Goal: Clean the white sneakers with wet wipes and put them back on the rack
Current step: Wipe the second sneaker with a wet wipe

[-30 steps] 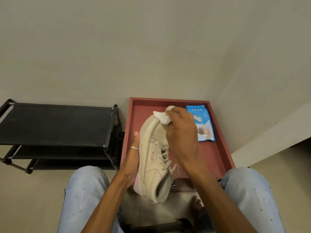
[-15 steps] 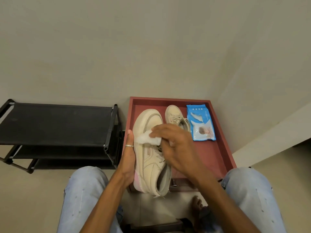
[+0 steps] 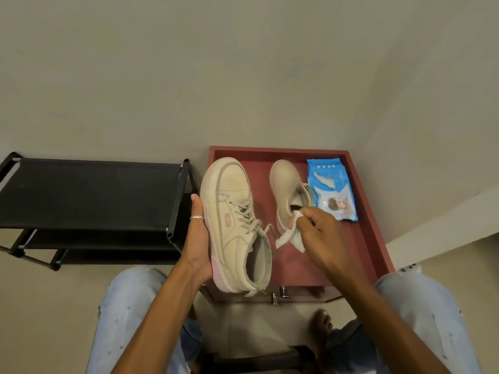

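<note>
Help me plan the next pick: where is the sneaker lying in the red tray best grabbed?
Probably the heel collar, from above on the near side: the sneaker sits upright, toe toward the wall, opening at the near end. The wipes pack lies close on its right, so a grip fits better from its left.

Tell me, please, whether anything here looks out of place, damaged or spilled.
Nothing is spilled or broken. The sneaker in the left hand has a loose lace end and a dingy toe; the right hand holds a wipe. The other sneaker and wipes pack lie in the red tray.
</note>
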`<state>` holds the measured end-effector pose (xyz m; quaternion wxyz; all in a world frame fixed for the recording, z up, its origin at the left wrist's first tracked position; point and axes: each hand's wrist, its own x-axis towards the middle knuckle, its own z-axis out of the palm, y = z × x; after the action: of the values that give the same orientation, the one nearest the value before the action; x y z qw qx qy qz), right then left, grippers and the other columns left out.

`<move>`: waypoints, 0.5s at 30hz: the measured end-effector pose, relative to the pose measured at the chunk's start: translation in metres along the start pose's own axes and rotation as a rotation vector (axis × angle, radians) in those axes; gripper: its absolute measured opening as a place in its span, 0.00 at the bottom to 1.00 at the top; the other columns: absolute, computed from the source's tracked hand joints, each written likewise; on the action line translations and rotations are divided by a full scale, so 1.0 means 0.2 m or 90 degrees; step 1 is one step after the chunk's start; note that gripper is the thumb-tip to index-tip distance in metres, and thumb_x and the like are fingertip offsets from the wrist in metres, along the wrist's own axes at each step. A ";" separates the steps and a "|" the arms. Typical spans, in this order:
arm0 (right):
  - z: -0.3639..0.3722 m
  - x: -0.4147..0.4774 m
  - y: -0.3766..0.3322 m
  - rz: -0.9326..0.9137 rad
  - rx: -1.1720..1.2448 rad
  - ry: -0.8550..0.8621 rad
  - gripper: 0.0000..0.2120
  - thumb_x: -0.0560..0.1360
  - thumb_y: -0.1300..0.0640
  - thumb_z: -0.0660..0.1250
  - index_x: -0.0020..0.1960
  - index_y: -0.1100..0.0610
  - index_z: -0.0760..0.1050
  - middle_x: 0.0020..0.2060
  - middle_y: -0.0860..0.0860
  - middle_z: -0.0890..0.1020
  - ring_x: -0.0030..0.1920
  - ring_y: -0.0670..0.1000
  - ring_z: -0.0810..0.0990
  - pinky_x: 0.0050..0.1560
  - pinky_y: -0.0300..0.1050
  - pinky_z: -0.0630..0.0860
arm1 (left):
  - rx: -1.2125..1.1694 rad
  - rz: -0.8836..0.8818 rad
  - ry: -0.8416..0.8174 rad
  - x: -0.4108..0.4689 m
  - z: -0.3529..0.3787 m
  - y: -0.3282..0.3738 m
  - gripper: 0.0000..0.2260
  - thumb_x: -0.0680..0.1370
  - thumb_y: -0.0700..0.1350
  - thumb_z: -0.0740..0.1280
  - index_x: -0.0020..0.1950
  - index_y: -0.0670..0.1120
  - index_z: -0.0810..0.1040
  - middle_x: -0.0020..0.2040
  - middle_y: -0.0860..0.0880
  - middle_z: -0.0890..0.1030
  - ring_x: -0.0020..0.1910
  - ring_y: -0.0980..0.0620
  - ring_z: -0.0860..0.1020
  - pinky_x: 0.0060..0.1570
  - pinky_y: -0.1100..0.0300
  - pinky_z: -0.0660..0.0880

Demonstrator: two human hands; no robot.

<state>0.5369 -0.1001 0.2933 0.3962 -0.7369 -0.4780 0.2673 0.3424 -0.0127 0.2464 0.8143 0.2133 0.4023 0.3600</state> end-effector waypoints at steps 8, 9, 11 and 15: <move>0.08 0.02 0.01 -0.055 -0.007 -0.063 0.22 0.74 0.37 0.65 0.32 0.53 0.68 0.27 0.43 0.73 0.30 0.43 0.71 0.34 0.45 0.69 | 0.044 -0.017 -0.002 0.12 0.05 0.05 0.41 0.76 0.76 0.49 0.71 0.48 0.78 0.64 0.38 0.82 0.63 0.37 0.81 0.69 0.36 0.71; 0.09 0.02 0.03 -0.067 -0.064 -0.057 0.21 0.73 0.33 0.64 0.36 0.50 0.72 0.30 0.42 0.77 0.34 0.42 0.75 0.36 0.42 0.72 | 0.049 -0.020 -0.002 0.14 0.06 0.05 0.41 0.77 0.76 0.48 0.71 0.47 0.78 0.64 0.38 0.82 0.63 0.37 0.81 0.69 0.36 0.72; 0.09 0.04 0.05 -0.097 -0.150 -0.058 0.23 0.71 0.29 0.61 0.43 0.49 0.77 0.36 0.42 0.80 0.39 0.43 0.78 0.40 0.40 0.74 | 0.055 -0.022 -0.002 0.18 0.07 0.07 0.42 0.77 0.76 0.48 0.70 0.46 0.79 0.63 0.37 0.83 0.62 0.37 0.82 0.67 0.38 0.73; 0.13 0.11 0.09 -0.144 -0.220 -0.098 0.19 0.75 0.38 0.62 0.36 0.53 0.73 0.29 0.47 0.76 0.31 0.47 0.74 0.34 0.46 0.71 | 0.064 -0.019 0.007 0.27 0.08 0.09 0.42 0.77 0.76 0.48 0.70 0.46 0.79 0.63 0.37 0.82 0.63 0.37 0.81 0.67 0.38 0.74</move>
<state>0.5344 -0.0757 0.2648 0.2541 -0.7127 -0.6253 0.1908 0.3708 0.0389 0.2394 0.8058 0.2460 0.4272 0.3282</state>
